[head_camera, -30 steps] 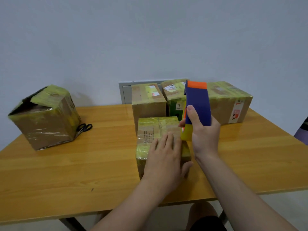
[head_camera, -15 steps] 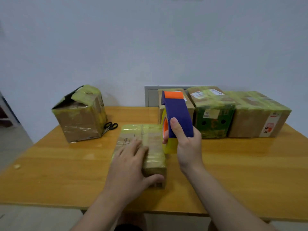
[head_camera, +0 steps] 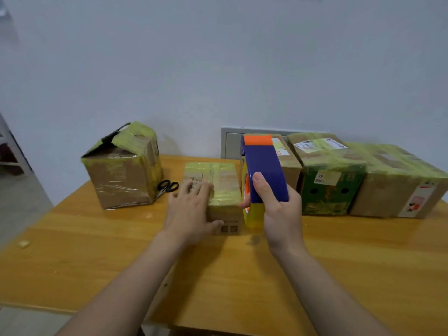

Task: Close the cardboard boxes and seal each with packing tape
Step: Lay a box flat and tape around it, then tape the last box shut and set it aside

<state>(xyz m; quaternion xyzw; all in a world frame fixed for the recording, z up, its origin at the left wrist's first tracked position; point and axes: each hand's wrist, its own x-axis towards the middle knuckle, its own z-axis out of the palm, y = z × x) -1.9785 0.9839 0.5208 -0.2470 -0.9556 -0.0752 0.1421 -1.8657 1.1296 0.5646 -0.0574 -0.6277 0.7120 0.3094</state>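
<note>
Left hand now flat, fingers released, shifted onto small taped box left side; right hand still clenching tape dispenser alongside, likely repositioning.

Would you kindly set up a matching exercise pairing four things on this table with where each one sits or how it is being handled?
Things:
1. tape dispenser
2. scissors
3. small box
4. green box

Places or states:
A. in the row along the wall
B. gripped in the right hand
C. under the flat left hand
D. lying beside the torn-topped box

Pairs: 1-B, 2-D, 3-C, 4-A
</note>
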